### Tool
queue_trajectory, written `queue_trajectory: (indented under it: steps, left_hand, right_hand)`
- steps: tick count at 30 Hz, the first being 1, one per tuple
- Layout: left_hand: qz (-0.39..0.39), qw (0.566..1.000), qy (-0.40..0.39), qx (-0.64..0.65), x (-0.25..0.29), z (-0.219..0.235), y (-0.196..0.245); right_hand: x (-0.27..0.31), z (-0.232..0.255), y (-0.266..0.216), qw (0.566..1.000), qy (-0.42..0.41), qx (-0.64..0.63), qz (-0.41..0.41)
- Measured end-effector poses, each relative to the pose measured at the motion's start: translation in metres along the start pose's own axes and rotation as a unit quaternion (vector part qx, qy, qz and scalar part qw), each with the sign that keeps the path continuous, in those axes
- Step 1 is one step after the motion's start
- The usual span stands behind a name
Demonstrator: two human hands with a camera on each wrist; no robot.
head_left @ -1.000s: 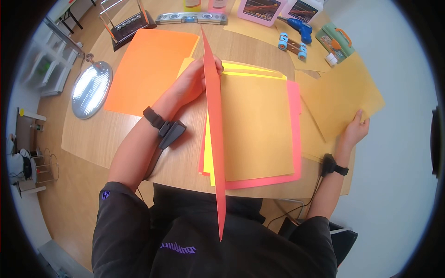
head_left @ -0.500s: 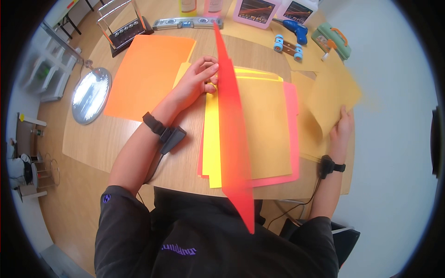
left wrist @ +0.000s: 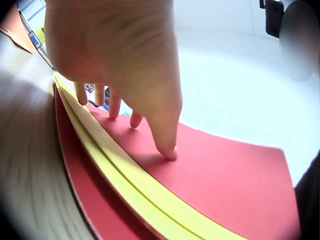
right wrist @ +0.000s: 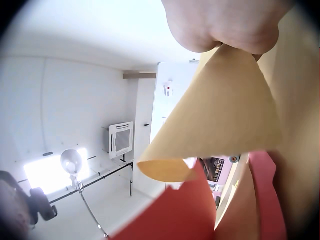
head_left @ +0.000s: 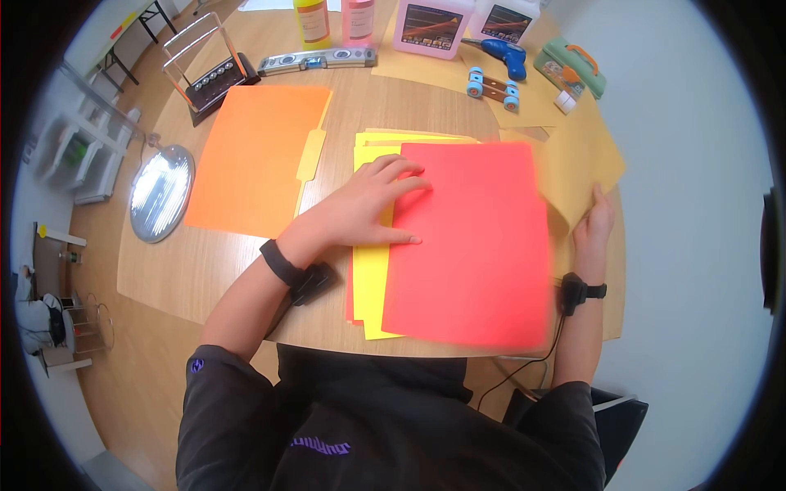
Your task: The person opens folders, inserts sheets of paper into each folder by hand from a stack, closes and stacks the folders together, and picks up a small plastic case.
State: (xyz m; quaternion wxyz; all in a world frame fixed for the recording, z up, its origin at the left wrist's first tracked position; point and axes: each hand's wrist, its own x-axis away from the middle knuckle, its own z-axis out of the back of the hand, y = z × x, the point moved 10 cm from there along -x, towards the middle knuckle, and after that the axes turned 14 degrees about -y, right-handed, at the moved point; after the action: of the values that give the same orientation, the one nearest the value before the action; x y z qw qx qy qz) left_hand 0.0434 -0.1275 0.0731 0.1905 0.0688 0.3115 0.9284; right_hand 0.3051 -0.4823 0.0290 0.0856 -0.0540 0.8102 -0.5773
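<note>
My left hand (head_left: 368,200) lies spread on the left part of a red file folder (head_left: 483,254), fingertips and thumb pressing on its cover. In the left wrist view the thumb and fingertips (left wrist: 170,152) touch the red surface. Yellow folders (head_left: 372,286) stick out from under it on the left. At the right, my right hand (head_left: 595,225) pinches a tan paper sheet (head_left: 585,151) by its lower edge. That sheet (right wrist: 220,110) bends into a curl in the right wrist view, where the red cover (right wrist: 175,210) is raised at its far side above a pink layer (right wrist: 263,175).
Orange folders (head_left: 254,155) lie left, beside a round mirror-like lamp (head_left: 162,192) and a Newton's cradle (head_left: 213,82). Along the back stand a spirit level (head_left: 318,59), bottles (head_left: 313,24), jugs (head_left: 431,26), a blue tool (head_left: 503,56), a wheeled toy (head_left: 493,87) and a green case (head_left: 571,67).
The red cover has swung from upright over to the right, hiding the tan sheet beneath it. My left hand has moved onto it. The right hand has drawn its tan sheet left and down.
</note>
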Motion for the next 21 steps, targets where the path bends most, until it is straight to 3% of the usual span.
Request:
queue_trajectory:
  steps: [6, 13, 16, 18, 21]
  left_hand:
    - [0.013, 0.997, 0.026, -0.069, 0.005, 0.009, 0.0]
    - [0.081, 0.997, -0.002, -0.014, 0.013, 0.018, -0.016]
    - [0.111, 0.994, -0.008, -0.015, 0.016, 0.02, -0.02]
    - [0.127, 0.991, -0.004, -0.038, 0.018, 0.022, -0.024]
    - [0.099, 0.991, 0.048, -0.072, 0.024, 0.033, -0.036]
  right_hand:
    - [0.003, -0.002, -0.006, 1.0, 0.011, 0.02, 0.017]
    - [-0.001, -0.007, 0.005, 0.999, -0.018, 0.03, -0.018]
    - [0.002, -0.022, 0.008, 0.995, -0.072, 0.046, -0.044]
    - [0.011, -0.045, 0.011, 0.981, -0.124, 0.121, -0.089]
    - [0.012, -0.059, 0.018, 0.968, -0.175, 0.164, -0.08]
